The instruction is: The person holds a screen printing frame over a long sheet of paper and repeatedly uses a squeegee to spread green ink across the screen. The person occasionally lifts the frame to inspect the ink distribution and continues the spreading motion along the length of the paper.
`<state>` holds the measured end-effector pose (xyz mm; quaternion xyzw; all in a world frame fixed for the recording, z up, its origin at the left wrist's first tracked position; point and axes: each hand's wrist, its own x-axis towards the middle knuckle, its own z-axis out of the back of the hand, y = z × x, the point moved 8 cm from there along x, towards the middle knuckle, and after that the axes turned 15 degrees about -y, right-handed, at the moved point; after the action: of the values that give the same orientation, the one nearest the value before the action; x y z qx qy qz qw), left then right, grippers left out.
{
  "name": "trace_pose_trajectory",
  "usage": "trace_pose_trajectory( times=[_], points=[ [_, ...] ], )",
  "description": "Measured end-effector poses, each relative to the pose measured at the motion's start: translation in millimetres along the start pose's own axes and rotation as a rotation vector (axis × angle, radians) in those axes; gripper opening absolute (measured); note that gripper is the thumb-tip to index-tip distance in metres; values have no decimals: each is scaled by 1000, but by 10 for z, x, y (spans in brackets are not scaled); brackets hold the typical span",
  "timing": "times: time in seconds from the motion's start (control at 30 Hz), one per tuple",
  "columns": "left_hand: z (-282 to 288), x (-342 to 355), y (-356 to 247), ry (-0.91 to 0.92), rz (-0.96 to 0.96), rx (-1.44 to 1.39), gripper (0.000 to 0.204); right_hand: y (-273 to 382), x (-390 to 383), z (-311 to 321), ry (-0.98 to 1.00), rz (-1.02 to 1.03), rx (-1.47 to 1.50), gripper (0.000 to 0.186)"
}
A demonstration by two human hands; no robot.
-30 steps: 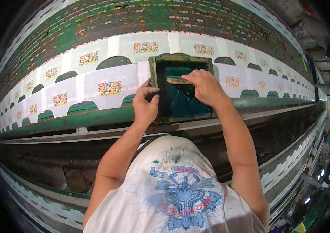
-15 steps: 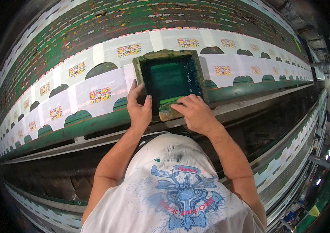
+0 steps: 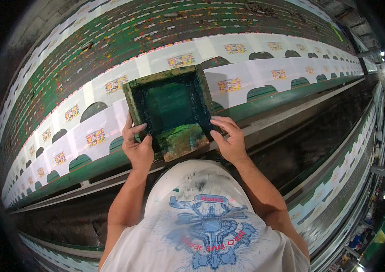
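Observation:
Held between my two hands is a screen-printing frame (image 3: 205, 88) with wooden sides, its mesh dark with green ink. A flat, ink-stained squeegee (image 3: 184, 141) rests inside its near end, tilted toward me. My left hand (image 3: 137, 147) is closed on the frame's left side, thumb on top. On the right side, my right hand (image 3: 232, 141) grips the rim with fingers and thumb. The frame is tilted and seems raised over white cut fabric pieces (image 3: 252, 75); what lies under it is hidden.
Rows of white pieces with colourful dotted prints (image 3: 95, 137) run along a long table with a green edge (image 3: 76, 166). Farther back, its surface (image 3: 110, 45) is spotted with paint. A dark aisle (image 3: 301, 158) and another table of fabric (image 3: 324, 204) lie behind me on the right.
The frame has moved left and toward me and turned slightly. My right hand has gone from the squeegee to the frame's right side. My left hand now grips the left side.

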<state>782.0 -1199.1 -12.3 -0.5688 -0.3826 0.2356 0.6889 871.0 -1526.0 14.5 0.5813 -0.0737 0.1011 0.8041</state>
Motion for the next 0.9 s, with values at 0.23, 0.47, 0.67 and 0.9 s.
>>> trace_pose_trajectory(
  times=[0.23, 0.47, 0.67, 0.9],
  points=[
    [-1117, -416, -75, 17, -72, -20, 36, -756, 402, 969, 20, -95, 122, 32],
    [-2059, -812, 1, 18, 96, -194, 35, -1052, 820, 1763, 49, 0, 103, 34],
    [-2213, -893, 23, -4, 238, -207, 32, -1090, 947, 1986, 99, 42, 184, 33],
    [-2206, -923, 46, -10, 279, -217, 27, -1145, 1014, 2024, 129, 70, 183, 31]
  ],
)
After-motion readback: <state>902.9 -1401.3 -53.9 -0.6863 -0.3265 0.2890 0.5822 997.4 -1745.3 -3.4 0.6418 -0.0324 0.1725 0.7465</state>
